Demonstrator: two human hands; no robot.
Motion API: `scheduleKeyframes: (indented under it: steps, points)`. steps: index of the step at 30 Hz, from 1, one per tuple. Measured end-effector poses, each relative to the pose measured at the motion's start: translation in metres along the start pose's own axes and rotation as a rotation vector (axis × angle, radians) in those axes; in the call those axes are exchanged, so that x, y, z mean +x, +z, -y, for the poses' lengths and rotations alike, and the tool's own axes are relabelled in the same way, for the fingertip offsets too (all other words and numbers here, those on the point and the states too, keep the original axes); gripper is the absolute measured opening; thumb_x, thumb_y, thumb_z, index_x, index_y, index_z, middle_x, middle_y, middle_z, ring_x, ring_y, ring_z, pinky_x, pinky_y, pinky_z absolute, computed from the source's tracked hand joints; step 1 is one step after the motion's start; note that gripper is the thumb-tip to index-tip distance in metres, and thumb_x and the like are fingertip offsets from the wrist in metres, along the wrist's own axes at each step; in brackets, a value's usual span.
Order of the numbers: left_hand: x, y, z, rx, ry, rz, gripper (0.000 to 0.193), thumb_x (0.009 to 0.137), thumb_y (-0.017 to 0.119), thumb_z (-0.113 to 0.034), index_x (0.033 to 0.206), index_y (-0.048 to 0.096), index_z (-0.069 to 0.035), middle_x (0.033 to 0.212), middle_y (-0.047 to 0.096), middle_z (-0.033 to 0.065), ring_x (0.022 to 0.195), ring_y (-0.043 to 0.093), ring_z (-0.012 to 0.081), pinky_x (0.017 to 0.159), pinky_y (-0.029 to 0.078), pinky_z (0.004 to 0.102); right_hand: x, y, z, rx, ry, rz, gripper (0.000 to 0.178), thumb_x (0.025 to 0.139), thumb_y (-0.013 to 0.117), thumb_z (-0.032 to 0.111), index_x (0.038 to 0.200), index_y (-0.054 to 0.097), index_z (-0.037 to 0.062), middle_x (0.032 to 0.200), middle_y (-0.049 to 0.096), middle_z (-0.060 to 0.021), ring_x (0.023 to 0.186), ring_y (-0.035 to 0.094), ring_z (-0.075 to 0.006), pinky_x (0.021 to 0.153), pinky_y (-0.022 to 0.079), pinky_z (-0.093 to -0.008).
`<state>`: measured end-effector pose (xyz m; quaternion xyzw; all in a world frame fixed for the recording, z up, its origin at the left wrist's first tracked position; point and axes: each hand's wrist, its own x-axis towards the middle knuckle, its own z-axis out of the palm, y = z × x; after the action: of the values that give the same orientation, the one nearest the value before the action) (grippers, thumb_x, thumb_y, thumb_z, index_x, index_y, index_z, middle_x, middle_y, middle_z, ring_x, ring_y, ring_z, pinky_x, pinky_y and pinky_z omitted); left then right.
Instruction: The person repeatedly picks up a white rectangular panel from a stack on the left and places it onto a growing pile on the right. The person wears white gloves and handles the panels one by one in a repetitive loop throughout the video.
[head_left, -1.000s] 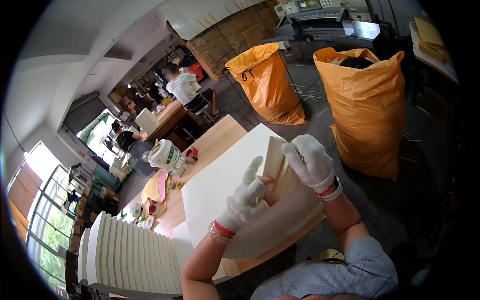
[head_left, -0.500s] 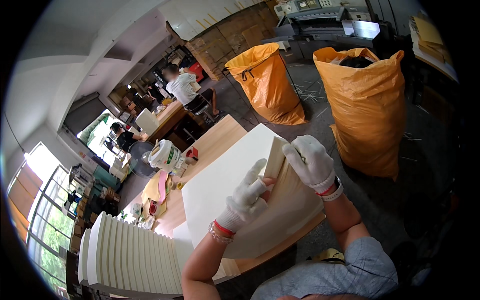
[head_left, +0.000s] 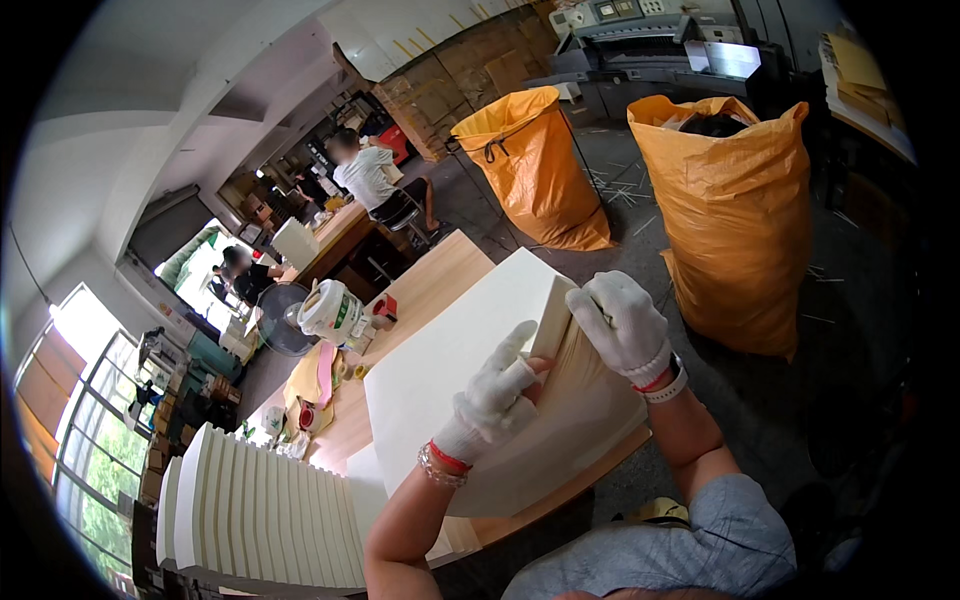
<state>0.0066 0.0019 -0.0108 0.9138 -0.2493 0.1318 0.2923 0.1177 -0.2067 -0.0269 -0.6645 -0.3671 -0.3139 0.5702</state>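
The room holds windows (head_left: 88, 430) at 9 o'clock, co-workers (head_left: 365, 175) around 10 and 11, and orange sacks (head_left: 535, 175) at 1 and 2. A wooden table (head_left: 450, 265) runs beneath the work. At 7 o'clock stands a stack (head_left: 270, 515) in offset batches, apparently sorted; the white paper (head_left: 450, 350) at centre looks partway handled, its edge toward 1 o'clock fanned. How much is left cannot be told. A bucket (head_left: 335, 312) sits at 9. The right hand (head_left: 625, 325), curled narrow, pinches that edge; the left (head_left: 490, 400) touches it, index extended, grip unclear.
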Motion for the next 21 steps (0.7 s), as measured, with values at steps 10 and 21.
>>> scheduleKeyframes:
  steps: [10, 21]
  points:
    - [0.003, 0.002, -0.018, -0.033, -0.083, -0.12, 0.036, 0.078, 0.073, 0.01, 0.11, 0.065, -0.005, 0.159, 0.035, 0.0313, 0.137, 0.052, 0.0407, 0.105, 0.048, 0.0413, -0.001, -0.004, -0.002, 0.012, -0.002, 0.004, 0.029, 0.098, 0.063, 0.016, 0.076, 0.056, -0.0003, 0.071, 0.055, -0.0169, 0.072, 0.057, -0.0368, 0.067, 0.045, -0.0456]
    - [0.001, 0.003, -0.014, 0.031, -0.091, -0.118, 0.043, 0.071, 0.086, 0.0, 0.109, 0.067, -0.007, 0.158, 0.036, 0.0294, 0.133, 0.055, 0.0411, 0.104, 0.049, 0.0426, -0.003, -0.002, -0.001, 0.002, 0.042, -0.006, 0.027, 0.098, 0.063, 0.017, 0.077, 0.056, 0.0, 0.073, 0.056, -0.0168, 0.074, 0.058, -0.037, 0.068, 0.046, -0.0456]
